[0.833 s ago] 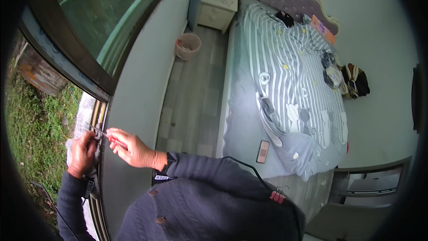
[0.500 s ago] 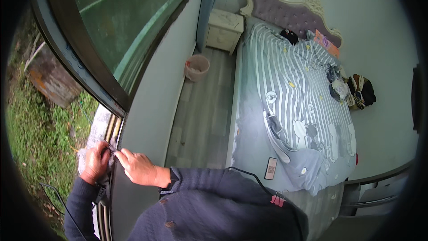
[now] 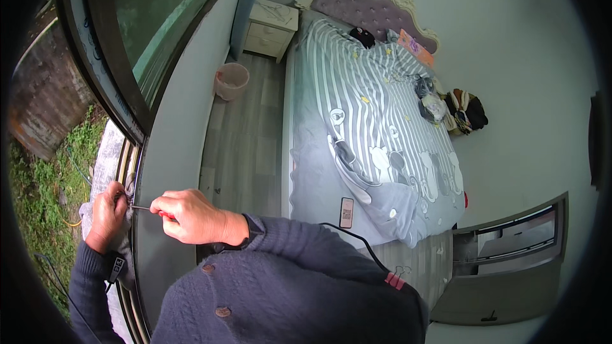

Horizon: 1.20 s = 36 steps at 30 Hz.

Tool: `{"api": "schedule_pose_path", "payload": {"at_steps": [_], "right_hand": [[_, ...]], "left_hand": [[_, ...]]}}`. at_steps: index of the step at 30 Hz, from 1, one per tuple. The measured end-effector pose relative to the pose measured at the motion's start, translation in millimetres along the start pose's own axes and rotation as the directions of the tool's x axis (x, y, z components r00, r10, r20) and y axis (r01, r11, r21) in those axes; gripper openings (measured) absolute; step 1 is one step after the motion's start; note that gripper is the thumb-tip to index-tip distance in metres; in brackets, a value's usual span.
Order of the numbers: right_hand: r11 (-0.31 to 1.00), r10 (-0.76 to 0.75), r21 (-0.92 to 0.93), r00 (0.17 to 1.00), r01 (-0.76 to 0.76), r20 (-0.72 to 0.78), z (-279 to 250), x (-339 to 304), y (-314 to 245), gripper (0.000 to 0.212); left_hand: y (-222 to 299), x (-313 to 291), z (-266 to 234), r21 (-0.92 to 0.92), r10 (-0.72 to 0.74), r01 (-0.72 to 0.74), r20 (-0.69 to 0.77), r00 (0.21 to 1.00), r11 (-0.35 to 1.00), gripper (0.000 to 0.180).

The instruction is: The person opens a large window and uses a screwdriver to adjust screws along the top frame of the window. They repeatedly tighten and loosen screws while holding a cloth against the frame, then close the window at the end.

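Note:
My right hand (image 3: 194,216) is closed around the red handle of a screwdriver (image 3: 143,207), above the inner ledge of the window. Its thin metal shaft points left, the tip ending beside my left hand's fingers at the sliding track (image 3: 128,169). My left hand (image 3: 107,216) reaches over the sill with fingers pinched together on a grey, fuzzy cloth (image 3: 126,255). That cloth lies along the track, partly under my left hand and wrist. What exactly the tip touches is too small to tell.
A dark-framed window sash (image 3: 115,44) rises at the upper left, with grass (image 3: 57,181) outside. Right of the wall stand a waste bin (image 3: 231,83), a nightstand (image 3: 270,28) and a bed with striped bedding (image 3: 357,102). A phone (image 3: 346,213) lies on the bed.
My right hand has drawn back to the right from my left hand, so the screwdriver's shaft and red handle now show. The view has shifted; my left hand stays at the track.

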State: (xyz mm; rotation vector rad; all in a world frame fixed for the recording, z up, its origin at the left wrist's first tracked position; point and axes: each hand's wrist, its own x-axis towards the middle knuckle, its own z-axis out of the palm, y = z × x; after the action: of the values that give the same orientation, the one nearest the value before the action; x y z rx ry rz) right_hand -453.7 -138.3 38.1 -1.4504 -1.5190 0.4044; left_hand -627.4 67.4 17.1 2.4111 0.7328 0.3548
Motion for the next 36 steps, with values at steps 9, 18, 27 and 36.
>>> {"api": "schedule_pose_path", "payload": {"at_steps": [9,18,27,36], "right_hand": [[0.928,0.174,0.346,0.982,-0.14,-0.07,-0.4,7.9,-0.8,0.034],[0.867,0.191,0.453,0.978,-0.209,0.084,-17.3,-3.3,1.9,0.034],[0.712,0.481,0.556,0.875,-0.428,0.058,-42.3,-30.4,32.1,0.036],[0.827,0.497,0.359,0.861,-0.433,-0.106,-28.5,-18.6,17.7,0.047]], "left_hand": [[-0.5,2.7,-5.2,0.031,0.056,-0.058,0.053,0.997,0.998,0.008],[7.6,-5.3,-25.3,-0.342,-0.027,0.023,-0.007,1.0,0.939,0.007],[8.2,-4.5,-36.3,-0.51,-0.12,0.052,-0.101,0.988,0.859,0.013],[1.9,17.3,-19.7,-0.524,-0.022,0.0,-0.035,0.999,0.852,0.018]]}}
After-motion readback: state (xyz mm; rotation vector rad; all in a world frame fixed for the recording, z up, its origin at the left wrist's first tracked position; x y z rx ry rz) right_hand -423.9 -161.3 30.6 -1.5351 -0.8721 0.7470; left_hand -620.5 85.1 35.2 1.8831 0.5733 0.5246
